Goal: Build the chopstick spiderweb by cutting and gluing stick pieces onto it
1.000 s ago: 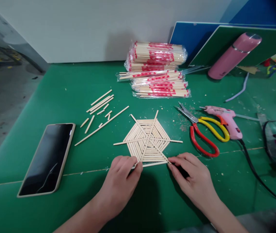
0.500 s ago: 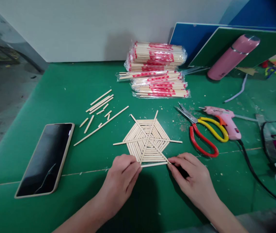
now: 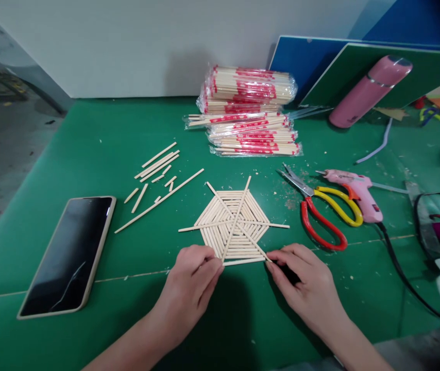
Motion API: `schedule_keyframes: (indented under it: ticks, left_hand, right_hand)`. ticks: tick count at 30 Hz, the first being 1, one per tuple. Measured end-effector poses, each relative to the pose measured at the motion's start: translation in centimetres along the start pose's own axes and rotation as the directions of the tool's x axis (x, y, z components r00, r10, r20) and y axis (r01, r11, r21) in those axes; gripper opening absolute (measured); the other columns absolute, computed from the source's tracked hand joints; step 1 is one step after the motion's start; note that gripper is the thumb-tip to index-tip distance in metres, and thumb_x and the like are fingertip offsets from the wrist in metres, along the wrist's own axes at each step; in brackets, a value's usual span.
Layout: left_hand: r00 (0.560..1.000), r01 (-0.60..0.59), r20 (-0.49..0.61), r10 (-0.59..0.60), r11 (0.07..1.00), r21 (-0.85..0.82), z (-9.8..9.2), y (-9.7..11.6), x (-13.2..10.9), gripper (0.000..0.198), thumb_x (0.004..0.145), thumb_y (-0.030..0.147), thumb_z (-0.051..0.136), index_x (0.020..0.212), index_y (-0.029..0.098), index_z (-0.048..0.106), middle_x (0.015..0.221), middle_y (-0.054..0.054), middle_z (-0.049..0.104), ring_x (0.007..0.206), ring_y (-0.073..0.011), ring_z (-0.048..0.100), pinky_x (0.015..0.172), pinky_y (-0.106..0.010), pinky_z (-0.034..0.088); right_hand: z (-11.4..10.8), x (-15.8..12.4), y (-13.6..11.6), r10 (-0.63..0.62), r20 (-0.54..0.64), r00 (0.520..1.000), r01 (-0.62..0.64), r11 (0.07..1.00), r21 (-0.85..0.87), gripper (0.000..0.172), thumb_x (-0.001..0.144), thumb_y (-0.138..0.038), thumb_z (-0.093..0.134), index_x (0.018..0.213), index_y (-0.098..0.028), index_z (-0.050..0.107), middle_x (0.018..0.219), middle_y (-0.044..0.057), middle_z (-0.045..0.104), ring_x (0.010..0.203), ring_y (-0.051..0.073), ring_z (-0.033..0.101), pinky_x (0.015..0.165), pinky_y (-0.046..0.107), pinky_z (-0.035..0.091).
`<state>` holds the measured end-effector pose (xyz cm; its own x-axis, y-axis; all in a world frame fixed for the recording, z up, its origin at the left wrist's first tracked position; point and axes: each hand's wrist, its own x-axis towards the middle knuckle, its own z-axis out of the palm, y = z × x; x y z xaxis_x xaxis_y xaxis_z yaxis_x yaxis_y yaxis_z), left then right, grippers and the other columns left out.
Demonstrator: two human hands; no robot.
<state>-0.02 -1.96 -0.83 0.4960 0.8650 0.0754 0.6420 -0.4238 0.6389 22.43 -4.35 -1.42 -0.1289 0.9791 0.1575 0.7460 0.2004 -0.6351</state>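
Note:
A hexagonal web of pale wooden chopsticks (image 3: pixel 239 216) lies flat on the green table, with crossed spokes and rows of shorter lengths between them. Along its near side runs a cut chopstick piece (image 3: pixel 244 262), with a narrow gap to the row behind it. My left hand (image 3: pixel 197 278) pinches at the lower-left spoke's end, where this piece ends. Opposite it, my right hand (image 3: pixel 305 275) has thumb and forefinger closed at the lower-right spoke's tip and the piece's other end. Fingers partly hide both ends.
Loose chopstick pieces (image 3: pixel 160 201) and a phone (image 3: pixel 67 255) lie to the left. Behind are wrapped chopstick packs (image 3: pixel 254 121). On the right are scissors (image 3: pixel 308 193), a pink glue gun (image 3: pixel 353 188) with its cable (image 3: pixel 398 263), and a pink flask (image 3: pixel 370 93).
Both hands keep the same grip at the web's near corners. The whole scene has shifted very slightly left in view; nothing else has visibly moved.

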Motion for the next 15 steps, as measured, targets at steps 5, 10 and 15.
schedule_keyframes:
  ticks: [5,10,15]
  left_hand:
    - [1.000,0.004,0.021,-0.004,1.000,0.013,-0.04,0.07,-0.05,0.013,0.085,0.014,0.041,0.084,0.020,0.053,0.087,-0.002,0.052,0.079,-0.0154,0.045,0.070,-0.030,0.036]
    - [1.000,0.002,0.003,-0.002,1.000,0.012,0.00,0.05,0.00,0.014,0.085,0.015,0.040,0.084,0.020,0.053,0.087,-0.002,0.052,0.079,-0.0152,0.046,0.070,-0.029,0.037]
    - [1.000,0.000,-0.003,0.000,1.000,0.013,0.06,0.03,-0.06,0.013,0.085,0.015,0.041,0.084,0.019,0.053,0.087,-0.003,0.053,0.079,-0.0153,0.046,0.070,-0.029,0.037]
  right_hand:
    - [0.01,0.05,-0.07,0.007,-0.001,1.000,-0.007,1.000,-0.005,0.014,0.078,-0.020,0.054,0.087,-0.018,0.065,0.075,0.004,0.059,0.069,0.015,0.054,0.061,0.028,0.044]
    - [-0.05,0.14,-0.20,0.009,0.003,1.000,-0.009,1.000,0.001,0.014,0.078,-0.020,0.054,0.087,-0.017,0.064,0.074,0.004,0.059,0.068,0.015,0.054,0.060,0.028,0.043]
    - [-0.04,0.10,-0.15,0.003,0.000,1.000,-0.003,1.000,-0.008,0.014,0.078,-0.020,0.054,0.086,-0.018,0.064,0.075,0.004,0.059,0.069,0.015,0.054,0.060,0.028,0.044]
